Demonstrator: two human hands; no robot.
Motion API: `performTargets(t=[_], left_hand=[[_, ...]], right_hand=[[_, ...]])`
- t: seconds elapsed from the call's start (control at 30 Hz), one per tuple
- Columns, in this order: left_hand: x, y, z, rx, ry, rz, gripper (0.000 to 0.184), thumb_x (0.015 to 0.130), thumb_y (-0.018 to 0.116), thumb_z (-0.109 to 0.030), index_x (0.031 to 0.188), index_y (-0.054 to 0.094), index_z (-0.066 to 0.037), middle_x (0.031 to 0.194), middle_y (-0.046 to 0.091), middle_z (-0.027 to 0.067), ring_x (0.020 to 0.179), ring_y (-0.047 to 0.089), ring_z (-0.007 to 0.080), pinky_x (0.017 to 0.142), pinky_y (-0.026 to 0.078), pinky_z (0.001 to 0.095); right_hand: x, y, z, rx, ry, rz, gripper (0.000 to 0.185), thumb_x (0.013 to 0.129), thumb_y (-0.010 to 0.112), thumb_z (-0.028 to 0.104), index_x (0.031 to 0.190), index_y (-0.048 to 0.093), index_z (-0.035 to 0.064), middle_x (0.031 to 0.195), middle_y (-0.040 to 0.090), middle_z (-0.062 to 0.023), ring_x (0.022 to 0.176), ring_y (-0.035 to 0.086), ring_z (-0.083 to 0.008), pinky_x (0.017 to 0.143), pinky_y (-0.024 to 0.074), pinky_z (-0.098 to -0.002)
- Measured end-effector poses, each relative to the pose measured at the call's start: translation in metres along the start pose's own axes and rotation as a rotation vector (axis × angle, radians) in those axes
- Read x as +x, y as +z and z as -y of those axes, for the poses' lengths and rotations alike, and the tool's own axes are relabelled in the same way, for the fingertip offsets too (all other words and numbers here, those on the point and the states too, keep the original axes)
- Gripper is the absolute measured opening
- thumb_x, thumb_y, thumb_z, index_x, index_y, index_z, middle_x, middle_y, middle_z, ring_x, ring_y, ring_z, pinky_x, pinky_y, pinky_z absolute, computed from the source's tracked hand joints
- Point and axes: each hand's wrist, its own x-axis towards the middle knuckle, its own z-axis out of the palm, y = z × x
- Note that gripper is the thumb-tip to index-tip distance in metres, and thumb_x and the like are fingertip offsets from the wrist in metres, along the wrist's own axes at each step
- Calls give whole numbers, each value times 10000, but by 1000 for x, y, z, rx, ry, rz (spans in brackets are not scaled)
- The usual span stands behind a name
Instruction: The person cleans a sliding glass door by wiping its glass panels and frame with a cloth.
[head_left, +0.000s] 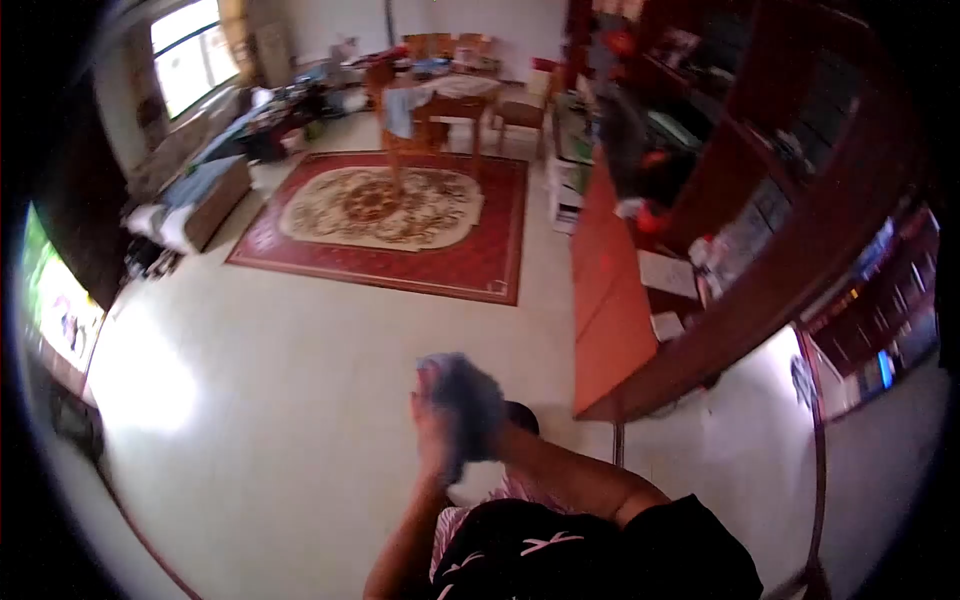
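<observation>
A bunched grey-blue cloth (468,408) is between my two hands in front of my body, blurred by motion. My left hand (428,432) grips its left side, with the fingers partly showing along the edge. From the right, my right hand (503,441) meets the cloth and holds it too; most of that hand is covered by the fabric and its fingers are hidden. Below the cloth are my black shirt (600,555) and patterned pink trousers (515,490).
Pale floor (300,400) spreads ahead of me. Farther off lies a red patterned rug (370,262), with a wooden table (460,105) and chairs at its far end. A reddish-brown cabinet (610,330) with shelves stands on the right. A low sofa (215,205) is at left.
</observation>
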Motion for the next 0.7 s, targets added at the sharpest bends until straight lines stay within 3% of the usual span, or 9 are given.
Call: performTargets(t=[0.03, 0.07, 0.2, 0.3, 0.37, 0.5, 0.57, 0.63, 0.7], left_hand=[[-22, 21, 1, -69, 213, -244, 585, 954, 449, -360, 1438, 376, -40, 1496, 339, 192, 1409, 267, 353, 1153, 150, 490], [-21, 17, 0, -139, 139, -52, 650, 966, 380, -411, 1501, 256, -64, 1567, 194, 177, 1468, 51, 358, 1151, -39, 532], [-17, 11, 20, -301, 275, 170, 615, 918, 526, -329, 1453, 359, -76, 1505, 310, 226, 1441, 165, 393, 1159, 34, 519], [-14, 2, 38, -840, 296, 83, 555, 906, 570, -251, 1406, 427, -59, 1456, 405, 201, 1425, 248, 354, 1156, 119, 498], [-15, -5, 47, -1019, -19, 56, 465, 941, 546, -295, 1343, 512, -62, 1352, 533, 131, 1303, 437, 325, 1084, 310, 478], [-9, 2, 32, -1812, -738, 539, 667, 955, 409, -496, 1457, 332, -63, 1498, 331, 160, 1408, 245, 326, 1147, 163, 494], [-13, 47, 43, -1063, 410, 245, 710, 965, 434, -432, 1489, 170, -32, 1551, 180, 164, 1438, 154, 335, 1164, 98, 505], [-6, 73, 45, -873, 907, -216, 821, 957, 494, -340, 1508, 4, 20, 1577, 81, 218, 1459, 85, 369, 1169, 28, 531], [-16, 72, 36, -1636, 340, 141, 610, 1001, 396, -374, 1463, 214, -20, 1522, 243, 138, 1391, 250, 312, 1151, 166, 470]], right_hand=[[-5, 4, -30, 135, -184, -58, 682, 965, 349, 563, 1498, 122, 203, 1548, 27, -62, 1406, -14, -283, 1091, 1, -504], [-4, 5, -55, 250, -385, -91, 705, 973, 328, 574, 1526, 87, 210, 1581, -16, -59, 1440, -59, -286, 1107, -34, -512], [6, -39, -110, 229, -799, -127, 737, 975, 268, 614, 1550, 76, 195, 1610, -25, -79, 1473, -70, -313, 1132, -103, -532], [-33, -61, -5, -242, -92, -132, 492, 995, 423, 431, 1394, 403, 143, 1362, 495, -65, 1239, 481, -221, 1054, 388, -378], [-23, -3, 33, -52, -109, -446, 435, 1023, 407, 319, 1405, 382, 112, 1368, 484, -86, 1243, 483, -192, 1027, 418, -363], [-32, 9, 36, -1573, -117, -261, 503, 959, 478, 226, 1435, 361, 115, 1456, 409, -107, 1337, 400, -269, 1088, 331, -457], [-28, -6, 12, -1811, -290, -37, 545, 924, 497, 289, 1428, 387, 111, 1481, 378, -121, 1405, 291, -336, 1133, 191, -529], [-29, 1, 21, -1837, -232, -72, 563, 940, 524, 300, 1446, 359, 114, 1491, 354, -151, 1401, 281, -357, 1132, 181, -559], [-30, 15, 33, -1791, -335, -90, 462, 952, 514, 303, 1355, 458, 84, 1402, 444, -167, 1337, 380, -337, 1102, 263, -520]])
